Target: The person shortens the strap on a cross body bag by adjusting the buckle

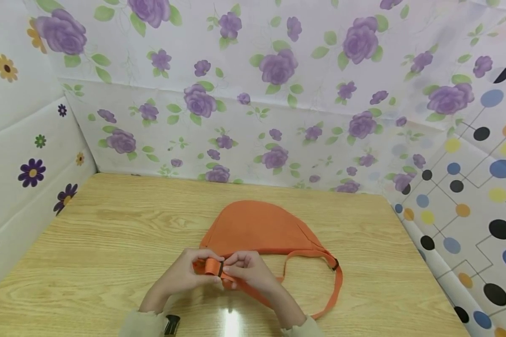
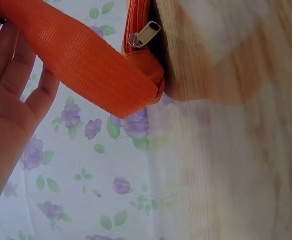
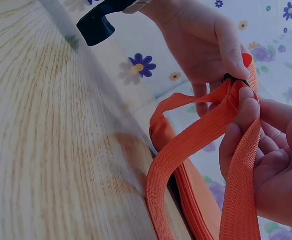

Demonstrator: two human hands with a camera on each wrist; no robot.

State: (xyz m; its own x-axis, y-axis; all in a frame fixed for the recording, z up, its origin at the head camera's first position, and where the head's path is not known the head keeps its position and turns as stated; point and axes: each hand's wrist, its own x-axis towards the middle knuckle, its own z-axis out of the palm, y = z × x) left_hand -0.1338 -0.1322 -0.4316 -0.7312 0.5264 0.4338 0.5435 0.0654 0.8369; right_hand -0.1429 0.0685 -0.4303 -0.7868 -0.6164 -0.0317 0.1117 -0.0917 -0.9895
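An orange bag (image 1: 257, 227) with a zipper lies on the table, its strap (image 1: 339, 285) looping out to the right and toward the front. Above its near left corner, my left hand (image 1: 183, 276) holds a folded loop of strap beside a black slider buckle (image 3: 234, 78). On the buckle's other side, my right hand (image 1: 253, 274) pinches the strap between thumb and fingers. The left wrist view has the strap (image 2: 86, 60) hanging close by, next to the metal zipper pull (image 2: 146, 35). A second black buckle (image 1: 335, 265) sits on the strap at the bag's right end.
The wooden table (image 1: 122, 224) spreads out around the bag. Behind it hangs a floral cloth wall (image 1: 244, 117), with a flower-patterned side (image 1: 21, 140) at left and a dotted one (image 1: 468, 210) at right. A black wrist strap (image 1: 172, 324) is on my left wrist.
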